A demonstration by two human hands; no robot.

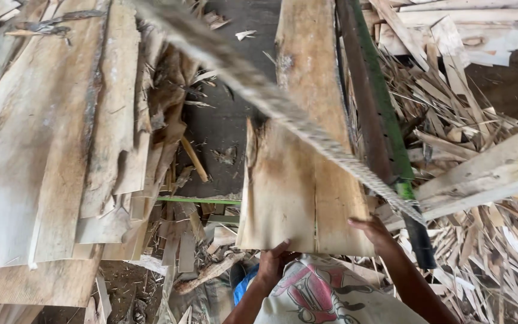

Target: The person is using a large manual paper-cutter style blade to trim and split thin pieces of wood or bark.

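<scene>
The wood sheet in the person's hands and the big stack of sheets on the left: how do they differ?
The held wood sheet is a single piece, gripped at its near edge by the left hand and right hand; the stack of sheets is many overlapping layers that no hand touches. The held sheet has a long split down it and brownish staining; the stack looks paler and greyer. Both are thin, rough-edged veneer.

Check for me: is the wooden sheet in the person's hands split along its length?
Yes, a long crack runs up the wooden sheet from its near edge, between the left hand and right hand.
</scene>
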